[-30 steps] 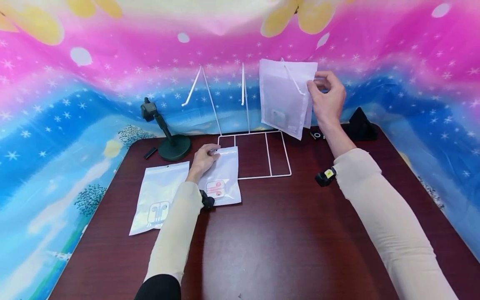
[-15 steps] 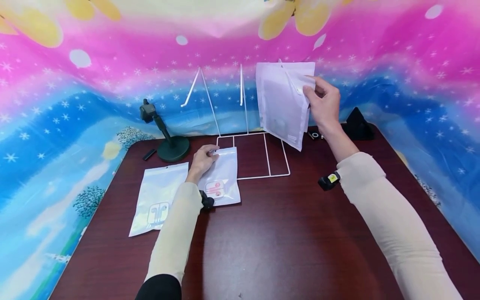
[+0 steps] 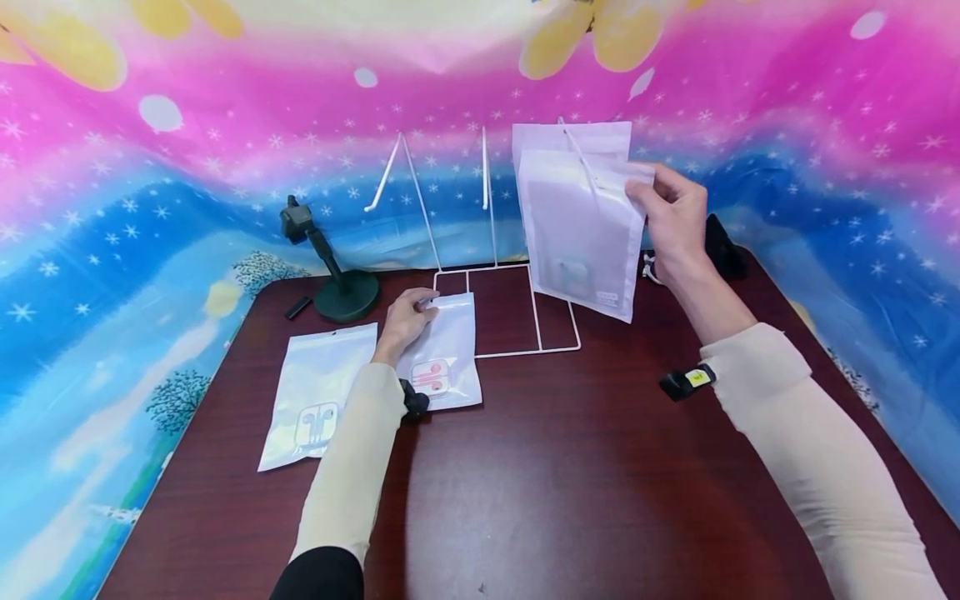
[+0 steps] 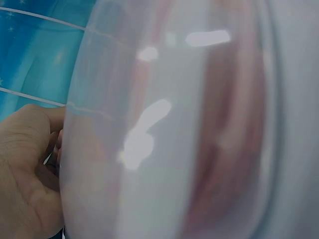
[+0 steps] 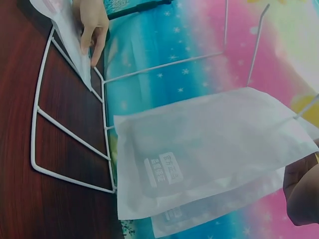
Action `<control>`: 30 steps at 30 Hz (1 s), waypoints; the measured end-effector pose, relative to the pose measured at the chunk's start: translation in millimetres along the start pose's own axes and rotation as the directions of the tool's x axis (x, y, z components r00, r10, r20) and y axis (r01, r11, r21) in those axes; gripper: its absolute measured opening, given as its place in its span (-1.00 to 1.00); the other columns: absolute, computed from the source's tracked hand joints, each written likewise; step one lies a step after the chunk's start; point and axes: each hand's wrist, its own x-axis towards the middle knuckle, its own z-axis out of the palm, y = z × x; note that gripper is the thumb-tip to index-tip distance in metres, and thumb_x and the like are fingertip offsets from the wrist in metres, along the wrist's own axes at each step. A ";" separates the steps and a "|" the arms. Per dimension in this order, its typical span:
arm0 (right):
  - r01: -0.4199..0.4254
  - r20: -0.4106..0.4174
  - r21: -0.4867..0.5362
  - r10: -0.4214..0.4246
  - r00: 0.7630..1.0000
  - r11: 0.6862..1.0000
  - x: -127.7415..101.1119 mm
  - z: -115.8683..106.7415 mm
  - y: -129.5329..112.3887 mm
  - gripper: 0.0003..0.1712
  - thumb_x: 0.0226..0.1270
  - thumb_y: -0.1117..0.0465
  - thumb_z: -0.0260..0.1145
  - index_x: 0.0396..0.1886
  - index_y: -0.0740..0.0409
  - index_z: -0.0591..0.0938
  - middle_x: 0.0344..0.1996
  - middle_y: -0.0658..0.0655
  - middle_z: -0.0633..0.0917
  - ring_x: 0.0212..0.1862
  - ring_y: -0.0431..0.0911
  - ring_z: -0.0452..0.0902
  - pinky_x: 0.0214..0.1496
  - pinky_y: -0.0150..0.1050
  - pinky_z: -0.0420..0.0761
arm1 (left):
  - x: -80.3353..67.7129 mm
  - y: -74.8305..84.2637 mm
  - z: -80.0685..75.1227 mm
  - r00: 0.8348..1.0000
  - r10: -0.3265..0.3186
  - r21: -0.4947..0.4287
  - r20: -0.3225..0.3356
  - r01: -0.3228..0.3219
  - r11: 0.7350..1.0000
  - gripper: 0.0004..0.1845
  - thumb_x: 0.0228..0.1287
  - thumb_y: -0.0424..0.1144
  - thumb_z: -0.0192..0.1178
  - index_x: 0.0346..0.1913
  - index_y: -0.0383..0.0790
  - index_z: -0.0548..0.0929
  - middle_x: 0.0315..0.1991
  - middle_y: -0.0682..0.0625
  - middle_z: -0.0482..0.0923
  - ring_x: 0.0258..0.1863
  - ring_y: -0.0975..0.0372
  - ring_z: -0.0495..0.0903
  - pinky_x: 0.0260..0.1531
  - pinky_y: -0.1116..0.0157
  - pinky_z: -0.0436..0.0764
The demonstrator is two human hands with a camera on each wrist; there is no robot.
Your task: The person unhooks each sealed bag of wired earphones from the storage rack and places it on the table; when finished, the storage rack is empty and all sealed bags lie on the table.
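My right hand (image 3: 677, 218) pinches a white pouch (image 3: 581, 242) by its upper right corner, with a boxed item showing faintly low inside. A rack's right hook (image 3: 576, 148) runs down across this pouch's top. Behind it hangs a second white pouch (image 3: 536, 136), also visible as a lower layer (image 5: 214, 209) in the right wrist view. My left hand (image 3: 407, 319) holds the top left corner of a glossy pouch (image 3: 453, 333) with pink earphones, lying over the rack's base. The left wrist view is mostly filled by that pouch's clear plastic (image 4: 164, 124), beside the hand (image 4: 30, 169).
The white wire rack (image 3: 538, 308) has two more bare hooks, left (image 3: 384, 171) and middle (image 3: 485, 171). Another earphone pouch (image 3: 315, 375) lies left of my forearm. A dark stand (image 3: 347, 293) is at the back left, a black object (image 3: 723, 250) at the back right.
My right hand has come nearer and to the right, drawing the front pouch away from the one hanging behind it. The left hand stays at its pouch.
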 end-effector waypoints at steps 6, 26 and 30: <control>-0.008 0.025 0.025 0.007 1.000 1.000 -10.6 -9.5 -8.8 -0.77 0.30 0.42 0.39 -0.11 0.17 0.84 -0.33 0.06 0.79 -0.40 -0.16 0.67 -0.35 -0.38 0.68 | -0.1 0.2 0.9 1.000 -0.009 -0.009 -0.002 0.009 1.000 -0.61 0.54 -0.33 0.20 0.35 -0.06 0.64 0.43 -0.10 0.40 0.15 0.00 0.42 0.32 0.01 0.45; -0.021 0.088 0.130 0.010 0.996 0.991 -52.2 -29.2 -42.6 -0.80 0.30 0.43 0.46 -0.09 0.31 0.82 -0.21 0.15 0.80 -0.36 -0.07 0.75 -0.36 -0.30 0.73 | 0.1 -2.7 0.2 1.000 -0.004 -0.009 0.003 0.004 1.000 -0.61 0.55 -0.31 0.20 0.36 -0.06 0.63 0.44 -0.09 0.38 0.15 0.00 0.42 0.31 0.03 0.46; -0.036 0.144 0.133 0.016 0.989 0.990 -64.3 -27.5 -38.7 -0.83 0.32 0.45 0.42 -0.12 0.32 0.82 -0.26 0.14 0.81 -0.39 -0.09 0.75 -0.38 -0.30 0.73 | -0.6 -0.7 0.5 1.000 -0.005 -0.009 -0.004 0.005 1.000 -0.61 0.54 -0.33 0.20 0.35 -0.05 0.64 0.44 -0.09 0.39 0.15 0.00 0.42 0.33 0.02 0.46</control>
